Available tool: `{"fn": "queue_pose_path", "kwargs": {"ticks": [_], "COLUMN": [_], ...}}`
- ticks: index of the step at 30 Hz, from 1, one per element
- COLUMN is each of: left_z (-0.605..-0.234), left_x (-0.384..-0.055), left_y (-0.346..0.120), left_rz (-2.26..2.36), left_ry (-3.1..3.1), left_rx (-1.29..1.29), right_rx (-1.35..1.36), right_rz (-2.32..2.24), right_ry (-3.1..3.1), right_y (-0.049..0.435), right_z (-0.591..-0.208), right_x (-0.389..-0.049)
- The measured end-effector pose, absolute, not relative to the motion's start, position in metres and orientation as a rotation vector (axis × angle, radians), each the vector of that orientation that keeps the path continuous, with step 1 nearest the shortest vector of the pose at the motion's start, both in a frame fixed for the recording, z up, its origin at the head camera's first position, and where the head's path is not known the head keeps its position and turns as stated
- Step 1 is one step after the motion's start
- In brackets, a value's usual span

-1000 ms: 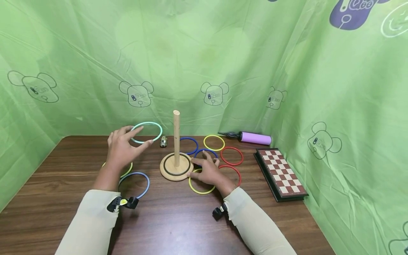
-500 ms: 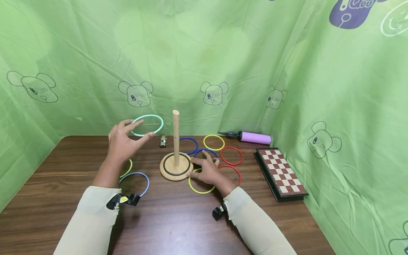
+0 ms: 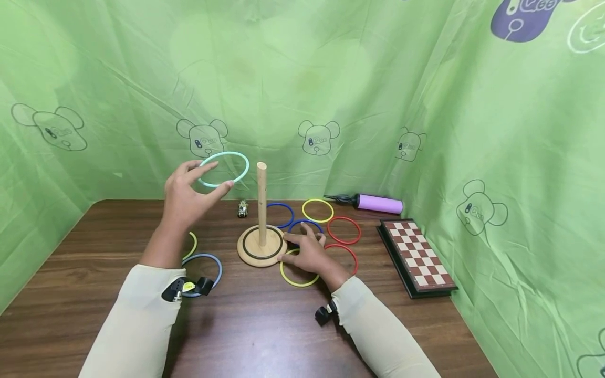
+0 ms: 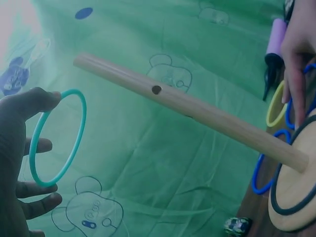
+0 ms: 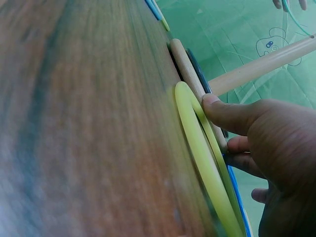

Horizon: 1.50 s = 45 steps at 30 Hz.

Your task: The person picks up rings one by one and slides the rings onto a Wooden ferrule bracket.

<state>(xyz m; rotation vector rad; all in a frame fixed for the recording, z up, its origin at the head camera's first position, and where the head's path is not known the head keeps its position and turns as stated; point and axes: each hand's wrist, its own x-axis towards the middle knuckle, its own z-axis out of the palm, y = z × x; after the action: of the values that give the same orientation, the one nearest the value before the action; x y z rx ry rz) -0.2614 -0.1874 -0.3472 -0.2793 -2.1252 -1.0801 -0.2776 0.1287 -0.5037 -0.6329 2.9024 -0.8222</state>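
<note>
My left hand [image 3: 186,197] pinches a turquoise ring [image 3: 229,153] between thumb and fingers, raised well off the table. The ring is just left of the top of an upright wooden peg [image 3: 262,205] and not around it. The peg rises from a round wooden base [image 3: 261,263]; a thin dark ring [image 4: 277,190] lies on the base around the peg's foot. At the base's right edge, my right hand [image 3: 308,253] grips the rim with thumb and fingers. Beneath that hand lies a yellow ring [image 5: 197,143], partly hidden by it.
Right of the base lie blue rings [image 3: 282,203], red rings [image 3: 344,243] and another yellow ring [image 3: 317,222]. A light blue ring [image 3: 220,270] and a yellow-green ring [image 3: 195,244] are under my left arm. Behind stand a toy car [image 3: 242,209] and purple pump [image 3: 379,203]; a chessboard [image 3: 418,254] is right.
My left hand has risen and shifted slightly right with the turquoise ring, bringing it up near the peg's top. The right hand has stayed at the base.
</note>
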Motion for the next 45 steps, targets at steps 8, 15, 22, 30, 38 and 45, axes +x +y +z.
{"fn": "queue_pose_path", "kwargs": {"ticks": [8, 15, 22, 30, 38, 45], "left_z": [-0.336, -0.328, -0.332, -0.345, -0.363, -0.384], "left_x": [-0.262, -0.264, -0.265, -0.264, -0.264, -0.262], "left_y": [-0.177, -0.167, -0.158, -0.151, -0.151, -0.153], "left_rz": [-1.115, -1.092, -1.063, -1.036, -1.034, -1.035], "left_ry": [-2.054, -1.997, -1.978, -2.016, -2.046, -2.097], "left_rx": [-0.299, -0.375, -0.430, -0.447, -0.506, -0.504], "right_rx": [-0.628, -0.625, -0.624, -0.625, -0.628, -0.648], "right_rz": [-0.808, -0.811, -0.832, -0.842, -0.820, -0.822], "right_ry": [2.905, 2.909, 2.887, 2.885, 2.898, 2.915], "right_y": [0.130, 0.131, 0.131, 0.130, 0.129, 0.129], "right_z": [-0.504, -0.505, -0.507, -0.508, -0.507, -0.505], "right_x": [-0.277, -0.278, -0.277, -0.277, -0.276, -0.278]}}
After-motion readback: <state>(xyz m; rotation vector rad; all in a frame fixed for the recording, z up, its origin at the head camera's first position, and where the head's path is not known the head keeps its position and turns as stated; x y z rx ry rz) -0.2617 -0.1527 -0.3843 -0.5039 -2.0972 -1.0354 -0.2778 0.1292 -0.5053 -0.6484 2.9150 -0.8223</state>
